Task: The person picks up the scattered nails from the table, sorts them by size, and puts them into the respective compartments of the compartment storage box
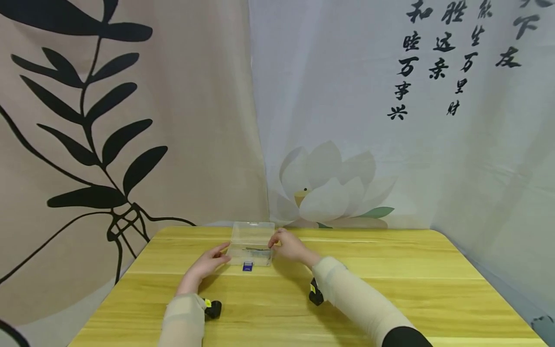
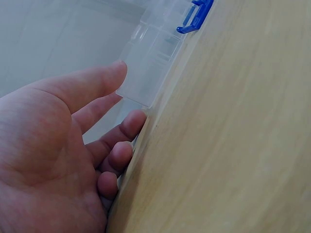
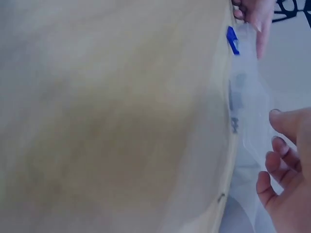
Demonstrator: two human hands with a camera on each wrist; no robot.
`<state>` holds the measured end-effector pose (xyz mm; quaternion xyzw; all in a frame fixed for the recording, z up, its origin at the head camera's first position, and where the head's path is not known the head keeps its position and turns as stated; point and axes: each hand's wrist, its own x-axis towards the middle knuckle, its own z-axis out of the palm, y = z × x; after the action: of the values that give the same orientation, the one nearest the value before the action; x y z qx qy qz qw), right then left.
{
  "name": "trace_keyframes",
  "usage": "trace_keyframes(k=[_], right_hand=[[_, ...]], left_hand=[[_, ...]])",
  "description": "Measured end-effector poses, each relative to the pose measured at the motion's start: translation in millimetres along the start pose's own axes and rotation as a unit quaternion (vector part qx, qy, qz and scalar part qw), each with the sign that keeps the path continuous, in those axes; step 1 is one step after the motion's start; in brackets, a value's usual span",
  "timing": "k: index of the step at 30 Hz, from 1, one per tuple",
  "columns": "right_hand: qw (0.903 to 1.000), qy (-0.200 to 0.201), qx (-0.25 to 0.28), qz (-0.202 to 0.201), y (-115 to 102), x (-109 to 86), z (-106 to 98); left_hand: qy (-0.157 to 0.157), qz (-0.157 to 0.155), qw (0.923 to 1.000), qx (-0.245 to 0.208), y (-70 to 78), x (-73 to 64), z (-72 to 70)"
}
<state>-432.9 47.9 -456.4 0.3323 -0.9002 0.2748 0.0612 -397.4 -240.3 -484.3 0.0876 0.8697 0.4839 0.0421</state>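
Observation:
A clear plastic box (image 1: 236, 256) sits near the table's far edge, its clear lid (image 1: 253, 233) raised at the back. Its blue latch (image 1: 247, 266) faces the front. Several thin dark pieces (image 1: 257, 249) lie inside. My left hand (image 1: 208, 265) is at the box's left side; in the left wrist view, the thumb (image 2: 104, 80) lies against the clear wall (image 2: 148, 73), with the other fingers loosely bent. At the box's right end is my right hand (image 1: 291, 246). The right wrist view shows its fingers (image 3: 277, 165) loosely bent and apart, with nothing visible between them.
The box stands on a light wooden table (image 1: 390, 284). Right behind the table's far edge hangs a printed cloth (image 1: 208, 120) with plant, flower and writing designs. A small black camera (image 1: 213, 309) is strapped to my left wrist, another camera (image 1: 316, 292) to my right.

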Motion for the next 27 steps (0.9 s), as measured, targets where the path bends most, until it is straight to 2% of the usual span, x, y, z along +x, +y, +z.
trace_keyframes(k=[5,10,17,22,27], right_hand=[[0.9993,0.033,0.002,0.016,12,-4.6,-13],[0.9951,0.066,0.032,0.066,28,-14.5,-23],[0.9796,0.127,0.077,0.135,48,-31.6,-32],[0.9650,0.154,0.103,0.185,62,-40.7,-30],[0.9592,0.164,0.088,0.212,70,-46.1,-28]], left_hand=[[-0.002,0.002,1.0000,-0.002,-0.6,-0.8,-1.0],[-0.005,0.008,1.0000,0.000,-0.7,-1.0,-0.9],[-0.005,0.006,1.0000,-0.003,0.4,-2.6,-1.1],[-0.007,0.005,1.0000,0.000,0.9,-3.3,-0.7],[-0.006,0.004,1.0000,0.000,1.6,-2.5,-0.5]])
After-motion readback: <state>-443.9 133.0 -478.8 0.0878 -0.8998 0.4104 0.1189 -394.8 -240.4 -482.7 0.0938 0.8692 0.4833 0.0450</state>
